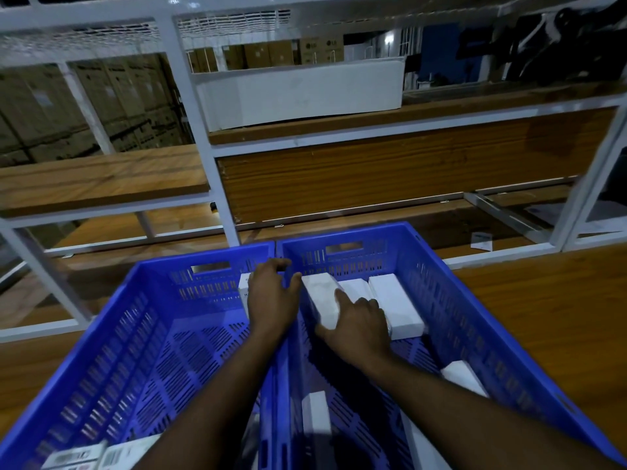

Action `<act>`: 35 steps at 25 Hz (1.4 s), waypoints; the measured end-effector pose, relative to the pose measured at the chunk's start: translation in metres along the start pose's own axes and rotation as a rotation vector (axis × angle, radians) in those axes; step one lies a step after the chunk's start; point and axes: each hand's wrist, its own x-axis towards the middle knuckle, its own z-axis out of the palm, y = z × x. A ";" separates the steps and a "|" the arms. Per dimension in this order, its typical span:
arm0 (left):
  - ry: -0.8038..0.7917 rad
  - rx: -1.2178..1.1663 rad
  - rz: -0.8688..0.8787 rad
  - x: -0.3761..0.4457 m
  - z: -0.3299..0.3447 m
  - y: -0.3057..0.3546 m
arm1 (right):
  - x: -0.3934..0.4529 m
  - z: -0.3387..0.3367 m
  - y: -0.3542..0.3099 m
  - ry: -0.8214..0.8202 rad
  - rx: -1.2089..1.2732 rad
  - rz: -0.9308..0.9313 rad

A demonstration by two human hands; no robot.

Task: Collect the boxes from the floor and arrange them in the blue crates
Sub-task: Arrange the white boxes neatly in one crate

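Fingers (342, 296) of our right hand (356, 329) lie loosely spread on a tilted white box (320, 300) at the far end of the right crate (475, 320), index straight along its top, its long axis running from 11 to 5 o'clock. Our left hand (269, 298) curls its fingers over the shared wall at 12 o'clock, thumb just beside that box, with another box (245, 283) behind it in the left crate (101, 351). We count two blue crates side by side; the right one shows five boxes, three in a far row and two nearer us, while the left shows one at its far end and two labelled ones at 7 o'clock.
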 end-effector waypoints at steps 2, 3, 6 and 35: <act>-0.021 -0.039 -0.038 0.001 0.001 0.000 | -0.001 0.014 -0.004 -0.043 -0.049 -0.022; -0.022 -0.062 -0.056 0.001 0.001 -0.001 | -0.002 0.021 -0.005 -0.066 -0.060 -0.027; -0.031 -0.089 -0.069 0.001 0.001 -0.003 | -0.002 0.037 -0.002 -0.126 -0.099 -0.025; -0.179 -0.291 -0.141 0.005 -0.012 -0.011 | 0.011 -0.009 -0.010 -0.651 0.292 0.001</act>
